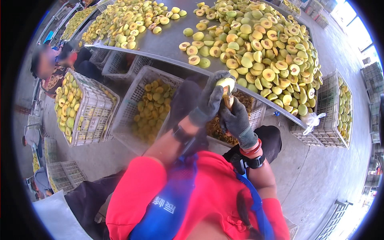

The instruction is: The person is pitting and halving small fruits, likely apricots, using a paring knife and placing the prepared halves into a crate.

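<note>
In front of me, just below the metal table's near edge, both my gloved hands come together. My left hand [211, 97], in a dark grey glove, is closed around a pale green fruit half [226, 83]. Close against it, my right hand [236, 119], gloved the same way, is closed on a short tan-brown tool [229, 100] that touches the fruit. Its exact kind is hard to make out. Beneath my hands stands a crate with brown fruit pits [224, 131], partly hidden by my arms. To its left, a pale crate [122, 118] holds yellow-green fruit halves.
The metal table [170, 44] bears two big heaps of halved fruit [276, 56]. Full crates stand at left [90, 120] and right [320, 134]. A clear plastic bag [314, 122] hangs at the table corner. Another person [50, 76] sits at far left.
</note>
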Demonstrator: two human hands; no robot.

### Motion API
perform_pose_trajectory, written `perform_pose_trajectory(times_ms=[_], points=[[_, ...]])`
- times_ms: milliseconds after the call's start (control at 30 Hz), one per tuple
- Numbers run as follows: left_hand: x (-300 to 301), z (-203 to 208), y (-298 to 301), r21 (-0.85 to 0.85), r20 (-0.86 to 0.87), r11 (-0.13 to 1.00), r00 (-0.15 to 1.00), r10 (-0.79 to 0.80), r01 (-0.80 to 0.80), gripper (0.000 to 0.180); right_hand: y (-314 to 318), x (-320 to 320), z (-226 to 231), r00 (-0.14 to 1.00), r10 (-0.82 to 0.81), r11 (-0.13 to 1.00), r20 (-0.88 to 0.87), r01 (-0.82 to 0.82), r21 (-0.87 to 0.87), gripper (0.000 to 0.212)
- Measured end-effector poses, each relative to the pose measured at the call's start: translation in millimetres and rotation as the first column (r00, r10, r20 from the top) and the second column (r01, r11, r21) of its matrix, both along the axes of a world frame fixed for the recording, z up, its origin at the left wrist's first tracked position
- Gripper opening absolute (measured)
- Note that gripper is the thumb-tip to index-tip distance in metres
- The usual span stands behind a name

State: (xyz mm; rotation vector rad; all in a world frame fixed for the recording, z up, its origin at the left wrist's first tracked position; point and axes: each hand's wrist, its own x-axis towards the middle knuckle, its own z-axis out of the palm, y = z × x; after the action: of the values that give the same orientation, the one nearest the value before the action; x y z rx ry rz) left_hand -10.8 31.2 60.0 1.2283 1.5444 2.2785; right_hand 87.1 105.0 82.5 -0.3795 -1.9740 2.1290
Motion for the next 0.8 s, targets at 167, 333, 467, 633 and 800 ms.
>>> perform_pose_trajectory(times_ms=[167,333,467,633,800], points=[[0,1,-6,-0.002,-0.012,0.997,0.997,-0.071,0.071,0.038,6,7,5,0.986,0.163,0.810,0.038,-0.112,-0.575,0.010],[-9,-6,-7,-0.054,-0.170,0.999,0.985,-0.002,-0.007,0.040,-7,-3,25,0.996,0.076,0.768,-0.040,-0.085,-0.635,0.012],[-7,-13,-7,-0.085,-0.259,0.996,0.966,0.008,-0.031,0.040,3,4,6,0.984,0.178,0.842,-0.004,-0.154,-0.517,0.011],[-9,-14,-8,-0.074,-0.176,0.995,0.982,-0.072,0.060,0.039,5,3,-19,0.989,0.147,0.943,0.002,-0.140,-0.301,0.009],[-1,-25,-9,-0.038,0.058,0.980,0.979,-0.195,0.197,0.041,8,-3,-32,0.998,0.020,0.984,-0.055,-0.010,0.176,0.007]])
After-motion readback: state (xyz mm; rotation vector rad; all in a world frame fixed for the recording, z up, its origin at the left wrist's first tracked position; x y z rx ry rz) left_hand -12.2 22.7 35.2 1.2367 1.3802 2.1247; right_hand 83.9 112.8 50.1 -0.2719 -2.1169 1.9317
